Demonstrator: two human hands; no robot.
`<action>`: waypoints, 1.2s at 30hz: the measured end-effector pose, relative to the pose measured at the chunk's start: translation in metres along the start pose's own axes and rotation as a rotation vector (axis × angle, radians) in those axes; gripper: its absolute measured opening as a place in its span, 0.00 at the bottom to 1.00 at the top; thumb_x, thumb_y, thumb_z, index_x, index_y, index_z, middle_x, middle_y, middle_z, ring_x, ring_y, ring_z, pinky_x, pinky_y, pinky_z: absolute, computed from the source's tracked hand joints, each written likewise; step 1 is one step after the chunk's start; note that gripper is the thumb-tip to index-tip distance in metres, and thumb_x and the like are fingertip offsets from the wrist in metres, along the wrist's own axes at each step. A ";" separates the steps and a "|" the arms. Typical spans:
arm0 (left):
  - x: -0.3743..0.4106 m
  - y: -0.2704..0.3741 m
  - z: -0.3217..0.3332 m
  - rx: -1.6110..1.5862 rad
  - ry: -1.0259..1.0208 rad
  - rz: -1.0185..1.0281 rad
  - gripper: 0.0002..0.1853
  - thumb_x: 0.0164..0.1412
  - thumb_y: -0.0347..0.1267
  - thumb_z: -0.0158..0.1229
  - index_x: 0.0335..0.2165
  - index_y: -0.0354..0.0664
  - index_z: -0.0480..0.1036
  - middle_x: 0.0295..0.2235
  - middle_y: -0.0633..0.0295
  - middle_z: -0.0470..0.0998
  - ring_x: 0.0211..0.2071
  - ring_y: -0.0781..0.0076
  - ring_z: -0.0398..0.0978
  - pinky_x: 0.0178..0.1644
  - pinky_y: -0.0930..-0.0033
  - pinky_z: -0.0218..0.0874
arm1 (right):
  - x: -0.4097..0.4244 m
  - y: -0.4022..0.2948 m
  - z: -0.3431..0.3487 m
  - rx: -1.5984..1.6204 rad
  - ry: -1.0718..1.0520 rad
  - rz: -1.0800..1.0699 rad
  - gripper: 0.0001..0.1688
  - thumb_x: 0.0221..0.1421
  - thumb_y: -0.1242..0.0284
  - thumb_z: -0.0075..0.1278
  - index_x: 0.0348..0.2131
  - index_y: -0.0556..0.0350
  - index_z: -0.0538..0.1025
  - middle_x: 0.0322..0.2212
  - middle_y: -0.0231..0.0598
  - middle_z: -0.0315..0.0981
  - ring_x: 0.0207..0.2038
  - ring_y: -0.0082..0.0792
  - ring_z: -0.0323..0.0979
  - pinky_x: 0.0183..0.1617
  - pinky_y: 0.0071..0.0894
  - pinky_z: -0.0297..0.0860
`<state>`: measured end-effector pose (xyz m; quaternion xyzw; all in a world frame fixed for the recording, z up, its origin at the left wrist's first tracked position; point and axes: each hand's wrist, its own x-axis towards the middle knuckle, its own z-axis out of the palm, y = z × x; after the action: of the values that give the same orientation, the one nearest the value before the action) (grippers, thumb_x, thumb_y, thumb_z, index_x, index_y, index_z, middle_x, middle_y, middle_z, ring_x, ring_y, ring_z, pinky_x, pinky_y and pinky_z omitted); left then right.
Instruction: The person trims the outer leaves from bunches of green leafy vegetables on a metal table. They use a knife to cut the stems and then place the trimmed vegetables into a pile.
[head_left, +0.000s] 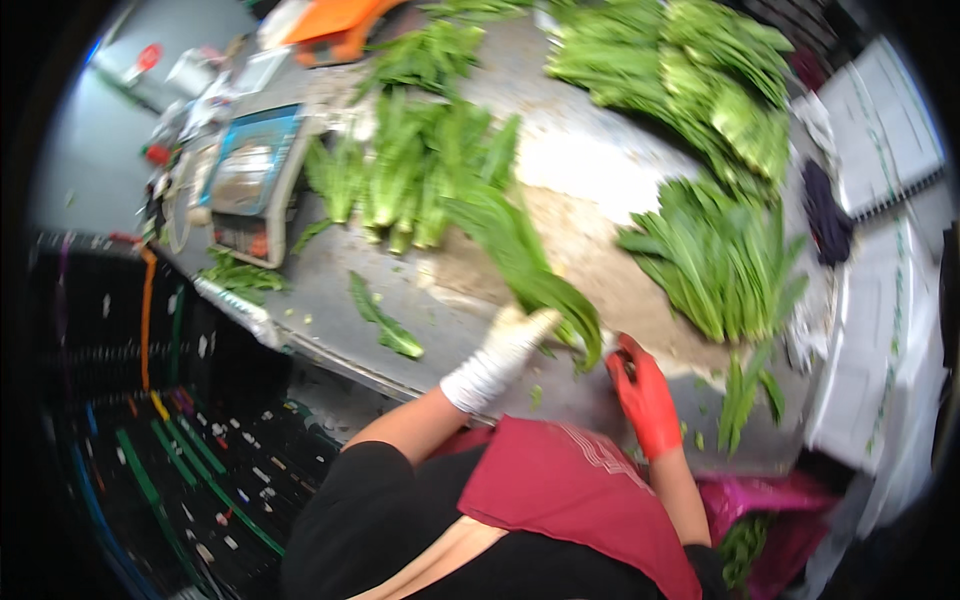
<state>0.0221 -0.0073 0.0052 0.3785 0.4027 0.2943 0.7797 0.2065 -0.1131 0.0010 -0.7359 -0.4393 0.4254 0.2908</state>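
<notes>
My left hand (517, 334), in a whitish glove, grips a bunch of long leafy greens (517, 247) above the front part of the metal worktable (330, 300). The tips of one leaf bend over to the right. Just to the right, my right hand (641, 390) wears a red rubber glove. Its fingers are curled near the drooping leaf, and a small dark patch shows between them; whether they hold a tool is unclear. A brown, wet-looking sheet (592, 262) lies under the work area. One loose leaf (382, 319) rests to the left of my left hand.
Trimmed greens (405, 165) lie in bunches beside a weighing scale (247, 180) at left. A large pile of greens (675, 82) sits at back right, with a fanned bunch (720, 262) nearer. White foam boxes (862, 300) flank the right edge. Black crates (187, 465) stand lower left.
</notes>
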 end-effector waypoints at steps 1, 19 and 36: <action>0.001 0.007 -0.003 0.332 0.008 -0.075 0.23 0.56 0.28 0.51 0.50 0.36 0.58 0.38 0.61 0.71 0.35 0.76 0.70 0.38 0.75 0.63 | -0.009 -0.020 0.001 -0.107 0.158 -0.228 0.21 0.52 0.71 0.47 0.46 0.63 0.67 0.35 0.50 0.70 0.39 0.40 0.68 0.37 0.28 0.66; 0.030 0.103 -0.122 1.460 0.843 0.728 0.30 0.52 0.34 0.54 0.53 0.41 0.57 0.52 0.50 0.61 0.53 0.57 0.58 0.56 0.60 0.48 | 0.003 -0.015 -0.006 0.002 0.225 -0.273 0.12 0.55 0.74 0.45 0.37 0.65 0.72 0.27 0.39 0.72 0.25 0.25 0.67 0.30 0.23 0.64; 0.028 -0.026 0.015 1.304 -0.480 0.693 0.23 0.51 0.34 0.53 0.47 0.41 0.64 0.41 0.53 0.70 0.43 0.58 0.68 0.44 0.59 0.60 | 0.022 0.067 -0.049 -0.033 0.522 -0.069 0.38 0.45 0.73 0.54 0.54 0.61 0.57 0.45 0.46 0.63 0.44 0.32 0.63 0.47 0.27 0.61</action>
<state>0.0528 -0.0057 -0.0218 0.9185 0.1733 0.1350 0.3289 0.2814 -0.1260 -0.0377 -0.8099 -0.3811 0.2039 0.3967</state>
